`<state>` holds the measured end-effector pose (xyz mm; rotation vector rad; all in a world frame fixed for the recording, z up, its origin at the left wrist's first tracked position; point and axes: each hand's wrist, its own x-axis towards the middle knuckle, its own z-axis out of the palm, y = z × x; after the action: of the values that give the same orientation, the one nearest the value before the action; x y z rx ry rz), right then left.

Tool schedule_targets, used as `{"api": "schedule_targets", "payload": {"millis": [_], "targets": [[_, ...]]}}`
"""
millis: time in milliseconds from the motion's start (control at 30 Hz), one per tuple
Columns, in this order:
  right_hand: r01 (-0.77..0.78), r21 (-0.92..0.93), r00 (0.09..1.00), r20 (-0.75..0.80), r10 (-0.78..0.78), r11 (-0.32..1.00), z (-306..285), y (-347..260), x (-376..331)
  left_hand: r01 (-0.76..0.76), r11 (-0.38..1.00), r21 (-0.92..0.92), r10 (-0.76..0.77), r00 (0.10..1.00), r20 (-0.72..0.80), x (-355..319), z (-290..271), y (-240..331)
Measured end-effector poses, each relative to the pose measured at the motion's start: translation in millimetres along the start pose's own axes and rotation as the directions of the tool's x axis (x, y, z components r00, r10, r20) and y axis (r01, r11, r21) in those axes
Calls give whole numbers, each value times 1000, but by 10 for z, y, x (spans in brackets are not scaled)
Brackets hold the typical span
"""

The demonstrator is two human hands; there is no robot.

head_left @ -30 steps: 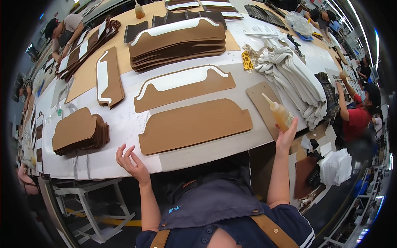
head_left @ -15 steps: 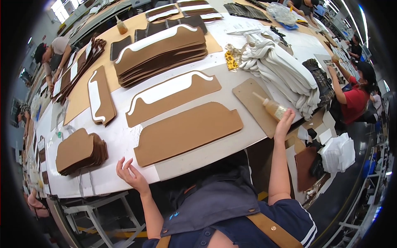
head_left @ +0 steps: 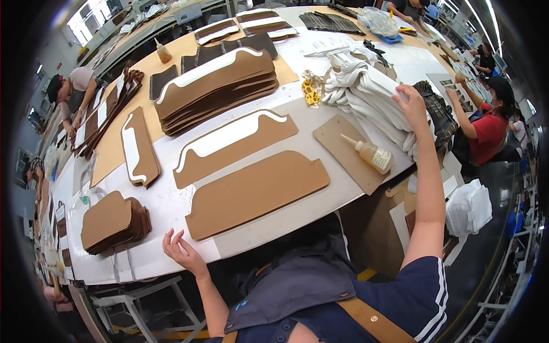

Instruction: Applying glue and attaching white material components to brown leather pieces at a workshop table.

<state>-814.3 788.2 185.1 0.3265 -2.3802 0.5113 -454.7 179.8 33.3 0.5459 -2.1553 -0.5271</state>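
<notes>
My right hand [head_left: 413, 103] reaches up to the pile of white foam strips [head_left: 372, 97] at the right of the table, fingers curled onto the top strip. Below it a small glue bottle [head_left: 373, 154] lies on a brown cardboard pad [head_left: 343, 140]. My left hand [head_left: 182, 251] hovers palm up and holds nothing at the table's near edge, just below the left end of a long brown shaped panel [head_left: 257, 191]. Behind that lies a similar panel with a white foam layer [head_left: 231, 143].
A tall stack of brown panels [head_left: 220, 86] stands further back, a smaller brown stack [head_left: 114, 223] at the near left, and another white-faced piece [head_left: 139, 148] beside it. People work along the left and right table edges. White sheets [head_left: 469, 208] sit low at the right.
My right hand let go of the glue bottle, which now lies on the cardboard pad, and moved up to the white strip pile. My left hand stayed by the near edge.
</notes>
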Motion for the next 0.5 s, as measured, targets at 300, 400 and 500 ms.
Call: {"api": "schedule_targets", "payload": {"millis": [300,400,500], "targets": [[-135,195,977,192,98,971,-59,144,160,7,1000,12,-7,1000,18,-12,0,-26],[-128,263,976,206,74,956,-84,191,162,2,1000,20,-2,1000,13,-10,0,-23],[-144,306,973,216,78,941,-82,220,168,11,1000,7,-11,1000,11,-9,-6,-9]]}}
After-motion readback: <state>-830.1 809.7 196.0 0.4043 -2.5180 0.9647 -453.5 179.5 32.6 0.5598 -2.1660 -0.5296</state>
